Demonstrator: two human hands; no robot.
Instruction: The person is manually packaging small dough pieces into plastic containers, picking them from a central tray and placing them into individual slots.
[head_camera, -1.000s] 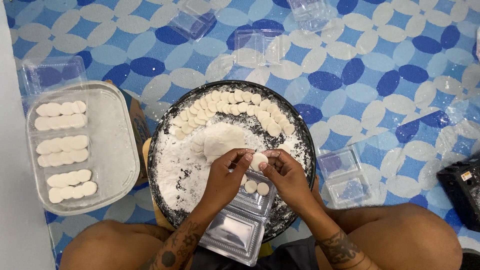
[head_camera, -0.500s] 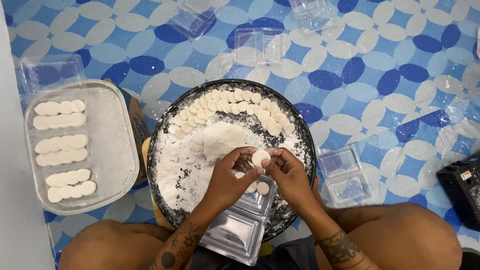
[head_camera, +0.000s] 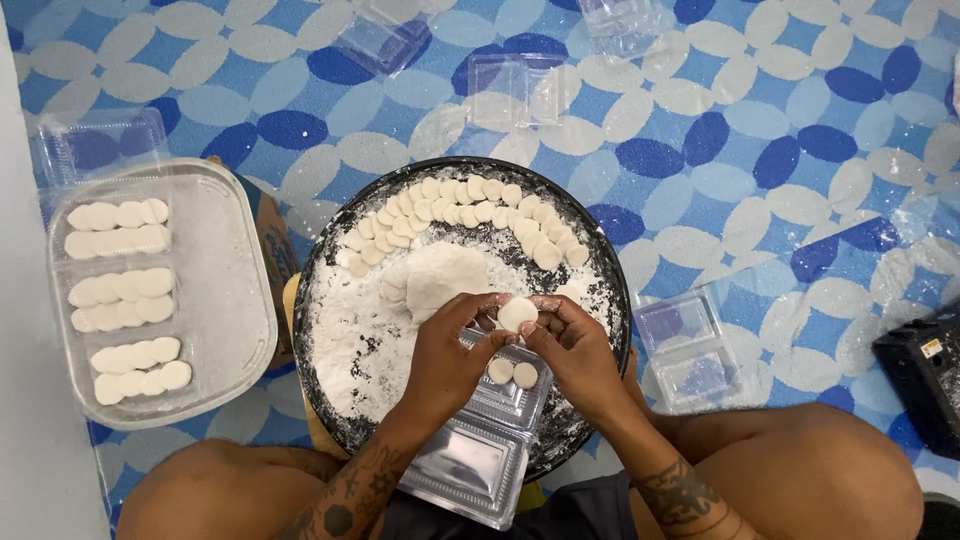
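Head view, lower centre of frame. Left hand and right hand meet over the near edge of a round black tray dusted with white flour. Both grips are pinched on one flat white dough disc, fingertips on its left and right edges.

Just below the disc lies an open clear plastic clamshell box, resting on the tray rim; two dough discs sit side by side in its upper half.

On the tray: a lump of dough at centre, and an arc of overlapping discs along the far rim.

Left of frame: a clear rectangular tray holding three groups of discs. Empty clamshell boxes lie on the blue patterned floor mat.
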